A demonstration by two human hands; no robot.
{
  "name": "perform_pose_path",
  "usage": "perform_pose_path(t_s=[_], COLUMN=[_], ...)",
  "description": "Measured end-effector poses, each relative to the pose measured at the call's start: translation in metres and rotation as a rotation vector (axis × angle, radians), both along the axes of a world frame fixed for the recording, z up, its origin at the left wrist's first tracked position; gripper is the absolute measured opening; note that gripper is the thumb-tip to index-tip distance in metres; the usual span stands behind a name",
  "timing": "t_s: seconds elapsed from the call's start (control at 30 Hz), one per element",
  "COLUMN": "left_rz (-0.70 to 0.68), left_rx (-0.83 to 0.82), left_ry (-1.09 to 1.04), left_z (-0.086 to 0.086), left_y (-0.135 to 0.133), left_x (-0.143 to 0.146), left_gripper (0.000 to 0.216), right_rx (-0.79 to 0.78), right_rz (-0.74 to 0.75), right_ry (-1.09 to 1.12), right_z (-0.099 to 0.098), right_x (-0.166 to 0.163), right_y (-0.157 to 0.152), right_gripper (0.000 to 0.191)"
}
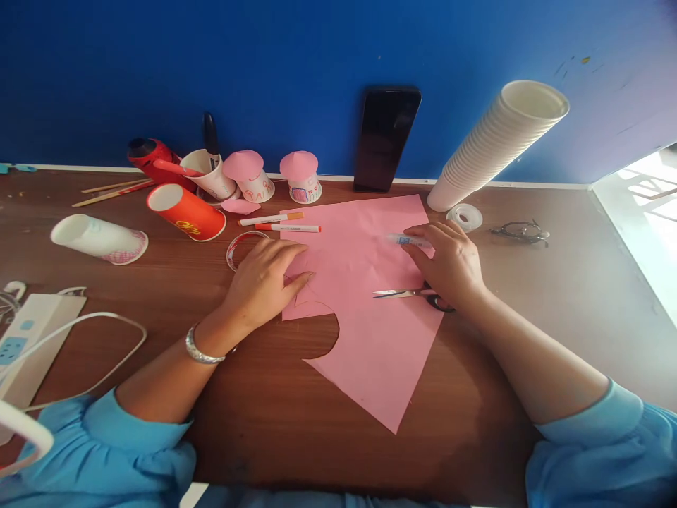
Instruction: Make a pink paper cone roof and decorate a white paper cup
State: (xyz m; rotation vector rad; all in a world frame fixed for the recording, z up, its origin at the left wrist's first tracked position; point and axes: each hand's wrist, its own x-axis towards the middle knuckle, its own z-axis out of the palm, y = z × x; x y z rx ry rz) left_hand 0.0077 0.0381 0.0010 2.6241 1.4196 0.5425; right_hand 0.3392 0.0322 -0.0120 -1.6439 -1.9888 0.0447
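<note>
A large pink paper sheet (370, 310) lies on the brown table (264, 409), with a rounded piece cut out of its left edge. My left hand (264, 282) rests flat on the sheet's left edge, fingers stretched out. My right hand (449, 264) lies on the sheet's right side, fingers curled round a small clear tube with a blue label (407, 240). Scissors (412, 295) lie on the paper under that hand's heel, blades pointing left.
Two markers (280, 223) lie by the sheet's top left. Behind stand two pink-capped cups (275, 176), an orange cup (186, 213), a white cup (100, 238), a phone (386, 137), a stack of white cups (491, 144), a tape roll (464, 216), glasses (521, 231) and a power strip (21, 346).
</note>
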Motion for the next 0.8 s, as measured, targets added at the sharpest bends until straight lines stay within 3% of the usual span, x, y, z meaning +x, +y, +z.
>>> perform_pose_path(t_s=[0.23, 0.53, 0.8], left_rz=[-0.052, -0.058, -0.056], left_rx=[0.021, -0.003, -0.011], left_ry=[0.047, 0.052, 0.041], left_z=[-0.001, -0.001, 0.003], left_y=[-0.003, -0.003, -0.008], left_x=[0.002, 0.002, 0.006], left_gripper=[0.040, 0.038, 0.040], right_rx=[-0.011, -0.049, 0.015], right_rz=[-0.092, 0.015, 0.063], right_ry=[-0.005, -0.380, -0.306], right_z=[0.000, 0.003, 0.018], right_x=[0.004, 0.012, -0.010], right_y=[0.015, 0.028, 0.005], right_gripper=[0.020, 0.025, 0.030])
